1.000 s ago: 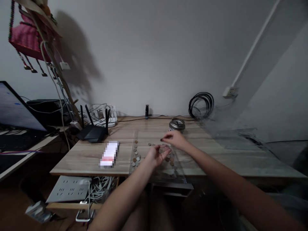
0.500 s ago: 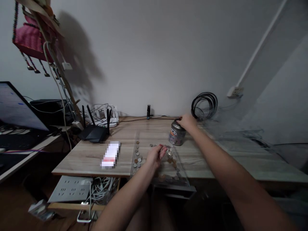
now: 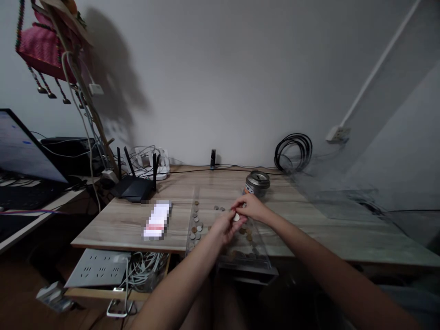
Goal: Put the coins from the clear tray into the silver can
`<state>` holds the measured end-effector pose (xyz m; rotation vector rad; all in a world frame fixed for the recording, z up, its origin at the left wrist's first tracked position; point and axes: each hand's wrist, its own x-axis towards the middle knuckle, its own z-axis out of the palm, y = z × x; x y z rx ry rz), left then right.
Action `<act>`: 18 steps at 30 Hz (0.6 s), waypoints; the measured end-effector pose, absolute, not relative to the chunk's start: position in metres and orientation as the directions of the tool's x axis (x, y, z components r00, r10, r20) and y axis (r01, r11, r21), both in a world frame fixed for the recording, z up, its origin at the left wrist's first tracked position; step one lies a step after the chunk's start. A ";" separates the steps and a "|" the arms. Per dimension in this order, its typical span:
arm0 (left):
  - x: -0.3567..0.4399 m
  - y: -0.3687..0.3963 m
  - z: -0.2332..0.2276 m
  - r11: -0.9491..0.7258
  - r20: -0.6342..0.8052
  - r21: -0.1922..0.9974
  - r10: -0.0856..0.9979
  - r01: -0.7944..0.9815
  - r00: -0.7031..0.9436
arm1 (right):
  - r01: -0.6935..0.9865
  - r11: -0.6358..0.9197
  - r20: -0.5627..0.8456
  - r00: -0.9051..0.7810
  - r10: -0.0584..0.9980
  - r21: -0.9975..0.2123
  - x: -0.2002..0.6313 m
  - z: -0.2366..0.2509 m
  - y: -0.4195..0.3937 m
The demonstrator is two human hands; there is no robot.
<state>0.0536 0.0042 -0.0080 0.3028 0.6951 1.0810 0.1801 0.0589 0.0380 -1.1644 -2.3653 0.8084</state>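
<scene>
Both forearms reach forward and converge; left hand (image 3: 225, 228) cupped palm up, right hand (image 3: 252, 207) pinching with fingertips just beside it

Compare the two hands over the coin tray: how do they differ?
The left hand lies palm-up, cupped, with coins in it; the right hand comes palm-down from the can side. The right hand pinches one pale coin at its fingertips; the left pinches none. Both hang over the clear tray, fingertips meeting.
</scene>
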 end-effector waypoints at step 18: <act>0.047 0.002 -0.013 0.547 -0.385 0.483 0.834 -0.684 0.395 | 0.949 0.086 0.417 0.051 0.907 -0.304 0.238 0.089 0.140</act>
